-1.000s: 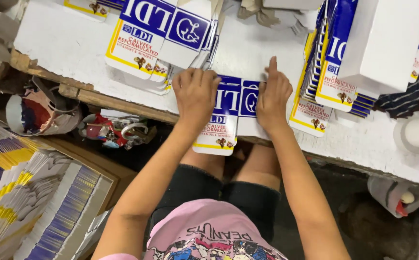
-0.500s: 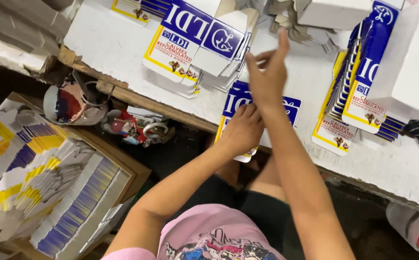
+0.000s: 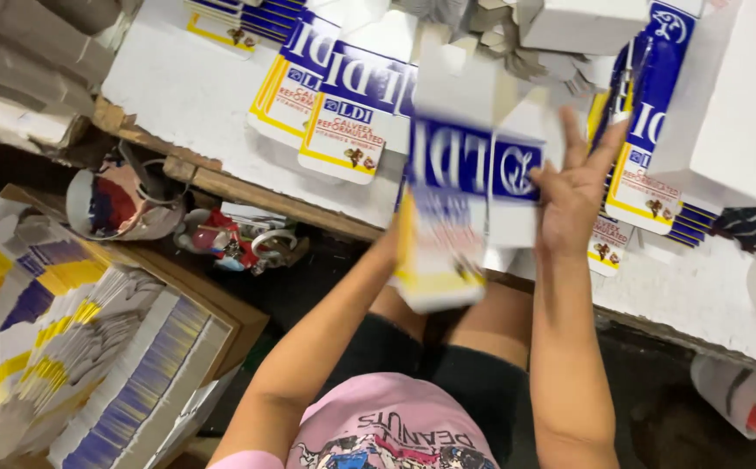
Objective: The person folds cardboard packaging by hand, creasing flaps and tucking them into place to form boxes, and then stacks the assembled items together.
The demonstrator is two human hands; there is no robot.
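Between two hands (image 3: pixel 573 195) — one carton (image 3: pixel 452 217).

**Flat carton lifted off the bench edge**

You have a flattened carton (image 3: pixel 452 217) up in the air at the near edge of the bench (image 3: pixel 213 104). It is white card with a broad dark blue band across its upper part and a yellow strip down one side, and it is blurred by motion. It hangs tilted, its lower end dropping past the bench edge toward your lap. Your right hand (image 3: pixel 573 195) lies flat and open-fingered against its right side, on the white and blue panel. Your left hand is hidden behind the carton, so you cannot tell how it grips.
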